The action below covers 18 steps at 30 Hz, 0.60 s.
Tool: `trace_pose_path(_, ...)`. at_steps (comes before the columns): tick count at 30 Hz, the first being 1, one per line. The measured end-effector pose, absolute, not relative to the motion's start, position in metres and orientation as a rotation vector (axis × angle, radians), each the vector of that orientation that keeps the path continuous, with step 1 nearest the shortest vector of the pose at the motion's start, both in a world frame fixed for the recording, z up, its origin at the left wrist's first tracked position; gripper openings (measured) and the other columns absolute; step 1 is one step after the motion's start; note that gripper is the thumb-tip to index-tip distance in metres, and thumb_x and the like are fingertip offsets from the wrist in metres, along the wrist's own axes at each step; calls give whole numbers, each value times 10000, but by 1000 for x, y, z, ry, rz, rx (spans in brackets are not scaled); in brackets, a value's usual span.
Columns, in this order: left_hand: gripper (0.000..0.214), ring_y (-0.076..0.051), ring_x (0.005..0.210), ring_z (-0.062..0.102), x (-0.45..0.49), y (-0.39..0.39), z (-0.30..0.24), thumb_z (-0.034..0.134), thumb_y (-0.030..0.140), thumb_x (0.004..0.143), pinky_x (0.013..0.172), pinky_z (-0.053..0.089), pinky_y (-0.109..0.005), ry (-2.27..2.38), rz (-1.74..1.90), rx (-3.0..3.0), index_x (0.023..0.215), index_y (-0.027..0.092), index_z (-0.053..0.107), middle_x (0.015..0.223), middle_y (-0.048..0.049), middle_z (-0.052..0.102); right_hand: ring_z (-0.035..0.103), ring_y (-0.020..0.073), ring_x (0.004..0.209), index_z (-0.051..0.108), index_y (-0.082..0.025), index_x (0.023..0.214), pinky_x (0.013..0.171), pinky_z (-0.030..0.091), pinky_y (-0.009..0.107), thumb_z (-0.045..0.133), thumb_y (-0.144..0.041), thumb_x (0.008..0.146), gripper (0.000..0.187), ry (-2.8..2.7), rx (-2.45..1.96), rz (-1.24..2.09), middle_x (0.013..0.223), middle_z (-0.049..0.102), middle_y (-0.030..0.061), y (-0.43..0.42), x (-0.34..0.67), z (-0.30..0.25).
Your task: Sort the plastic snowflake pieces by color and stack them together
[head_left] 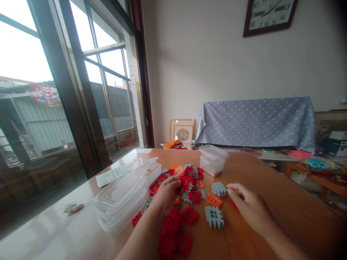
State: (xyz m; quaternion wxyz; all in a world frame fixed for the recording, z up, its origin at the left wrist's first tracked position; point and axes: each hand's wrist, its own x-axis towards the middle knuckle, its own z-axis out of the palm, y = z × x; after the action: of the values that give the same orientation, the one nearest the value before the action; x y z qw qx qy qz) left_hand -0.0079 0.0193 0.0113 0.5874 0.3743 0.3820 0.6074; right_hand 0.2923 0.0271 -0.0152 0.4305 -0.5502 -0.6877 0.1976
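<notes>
My left hand [168,193] is closed at the edge of a red plastic interlocking tile [185,183], above a heap of red, grey and orange tiles. My right hand [247,203] has its thumb and forefinger pressed together beside a stack of grey tiles [219,189]; whether anything is between them I cannot make out. Part of a red piece [233,204] shows below its fingers. Nearby lie an orange tile stack [214,200] and a grey stack with a window pattern [214,217]. More red tiles [173,222] spread toward me, partly behind my left forearm.
Clear plastic lidded containers [120,200] stand at the left, with an open white box [151,175] behind them. A clear tub [213,160] is at the back. A paper card [112,176] and a small clear packet [73,207] lie on the wooden table [260,166].
</notes>
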Motion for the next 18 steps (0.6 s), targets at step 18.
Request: trace_pose_path(18,331,-93,618,611,48,-15,23,817,185,653,633,500,-202,771,1117,811,908,163,607,731,12,658,684,225,832,473,-258,1447,804,580,376,646,-386,887,600,-1940,-1195,426,1043,702,70,-12,240,-4)
